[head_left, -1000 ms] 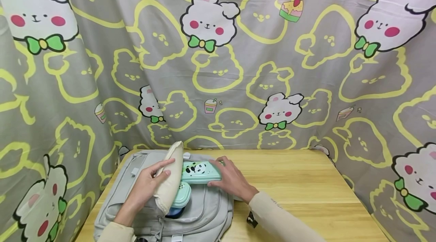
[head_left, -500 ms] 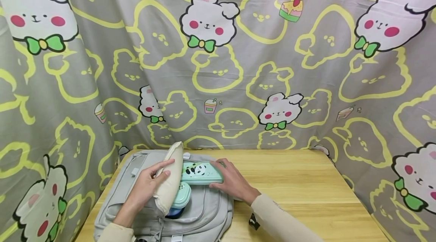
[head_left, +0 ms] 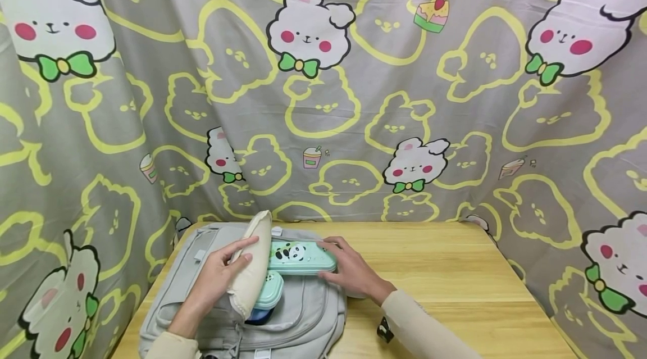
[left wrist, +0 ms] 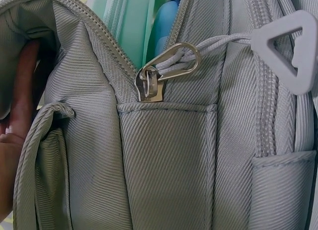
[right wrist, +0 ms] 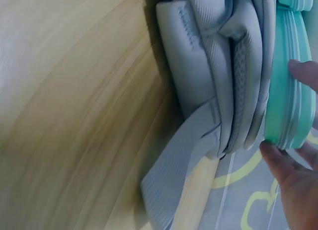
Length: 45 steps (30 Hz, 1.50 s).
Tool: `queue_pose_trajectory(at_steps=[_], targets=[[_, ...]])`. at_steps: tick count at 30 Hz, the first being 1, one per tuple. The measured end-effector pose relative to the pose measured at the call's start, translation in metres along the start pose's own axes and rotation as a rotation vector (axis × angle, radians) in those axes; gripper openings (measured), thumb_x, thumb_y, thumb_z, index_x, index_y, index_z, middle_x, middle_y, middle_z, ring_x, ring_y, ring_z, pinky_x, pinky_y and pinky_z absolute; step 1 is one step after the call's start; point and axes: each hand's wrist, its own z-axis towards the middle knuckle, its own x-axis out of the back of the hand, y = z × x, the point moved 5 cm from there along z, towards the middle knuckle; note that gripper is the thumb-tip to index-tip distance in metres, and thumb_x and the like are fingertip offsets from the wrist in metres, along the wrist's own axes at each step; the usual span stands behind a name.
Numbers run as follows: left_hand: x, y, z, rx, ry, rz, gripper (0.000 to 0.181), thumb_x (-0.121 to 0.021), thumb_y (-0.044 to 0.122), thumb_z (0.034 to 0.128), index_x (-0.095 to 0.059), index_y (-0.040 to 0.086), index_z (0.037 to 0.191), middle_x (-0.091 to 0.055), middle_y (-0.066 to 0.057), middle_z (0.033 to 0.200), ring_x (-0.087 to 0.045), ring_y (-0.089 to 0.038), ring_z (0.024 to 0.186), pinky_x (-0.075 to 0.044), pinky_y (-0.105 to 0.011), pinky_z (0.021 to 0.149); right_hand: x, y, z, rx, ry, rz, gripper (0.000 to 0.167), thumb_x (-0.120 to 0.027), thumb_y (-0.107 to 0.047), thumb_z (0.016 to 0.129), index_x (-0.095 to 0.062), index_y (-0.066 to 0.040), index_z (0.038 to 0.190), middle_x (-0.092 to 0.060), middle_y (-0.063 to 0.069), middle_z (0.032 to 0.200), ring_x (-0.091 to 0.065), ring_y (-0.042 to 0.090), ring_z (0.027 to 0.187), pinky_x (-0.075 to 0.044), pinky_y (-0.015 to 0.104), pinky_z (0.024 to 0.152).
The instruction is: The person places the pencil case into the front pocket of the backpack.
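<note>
A grey backpack (head_left: 174, 286) lies on the table, its front pocket unzipped. My left hand (head_left: 212, 275) grips the pocket's flap (head_left: 255, 272) and holds it raised, cream lining showing. My right hand (head_left: 354, 269) holds the right end of a mint-green pencil case (head_left: 308, 258) with pandas on its lid; the case's left end is hidden behind the flap. In the right wrist view, fingers and thumb close around the zipped end of the pencil case (right wrist: 285, 91). Below it, a smaller mint-green case (head_left: 271, 290) and a dark blue item (head_left: 260, 314) poke out from the pocket.
The wooden table (head_left: 429, 269) extends to the right of the backpack. A patterned curtain (head_left: 323, 95) hangs behind and at both sides. A metal zipper pull (left wrist: 149, 86) sits at the pocket's end, and a grey strap (right wrist: 184, 160) hangs off the backpack's side.
My right hand has drawn the pencil case slightly to the right, so more of it shows past the flap. The left hand and the flap have stayed in place.
</note>
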Motion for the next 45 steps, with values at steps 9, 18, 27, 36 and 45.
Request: queue_pose_trajectory(at_steps=[9,18,27,36,45], targets=[[0.0,0.0,0.0,-0.006,0.0,0.005,0.04,-0.069,0.022,0.1088,-0.07,0.019,0.148,-0.058,-0.009,0.163,-0.052,-0.01,0.126,-0.048,-0.021,0.092,0.002,0.01,-0.005,0.019,-0.002,0.078,0.064,-0.08,-0.033,0.102,-0.056,-0.019,0.16,-0.053,0.01,0.16,-0.055,0.028,0.147,-0.051,0.054,0.117],[0.0,0.001,0.0,-0.006,0.002,0.021,0.04,-0.069,0.024,0.109,-0.07,0.02,0.148,-0.058,-0.008,0.163,-0.046,0.01,0.133,-0.046,-0.018,0.098,0.001,0.015,-0.01,-0.027,0.0,0.224,0.056,-0.078,-0.028,0.104,-0.059,-0.019,0.156,-0.051,0.01,0.161,-0.057,0.03,0.147,-0.058,0.04,0.11],[-0.001,0.002,0.001,-0.002,0.003,0.036,0.041,-0.069,0.024,0.1088,-0.07,0.021,0.149,-0.058,-0.007,0.162,-0.049,-0.02,0.145,-0.046,-0.018,0.099,0.001,0.016,-0.012,0.01,0.041,0.254,0.053,-0.077,-0.026,0.104,-0.062,-0.013,0.153,-0.053,0.015,0.159,-0.058,0.037,0.144,-0.06,0.042,0.105],[0.0,0.002,0.001,-0.016,-0.004,0.018,0.042,-0.069,0.021,0.1085,-0.069,0.018,0.15,-0.057,-0.009,0.163,-0.042,-0.029,0.157,-0.045,-0.016,0.103,0.002,0.011,-0.009,0.016,0.038,0.278,0.053,-0.078,-0.024,0.104,-0.062,-0.013,0.153,-0.052,0.017,0.161,-0.058,0.037,0.145,-0.06,0.041,0.106],[-0.001,0.001,0.002,-0.003,-0.014,-0.021,0.042,-0.069,0.021,0.1083,-0.068,0.018,0.15,-0.057,-0.011,0.163,-0.051,-0.026,0.146,-0.056,-0.023,0.093,-0.001,0.004,-0.002,0.021,0.036,0.283,0.054,-0.08,-0.024,0.103,-0.063,-0.014,0.153,-0.052,0.018,0.161,-0.06,0.033,0.144,-0.059,0.039,0.107]])
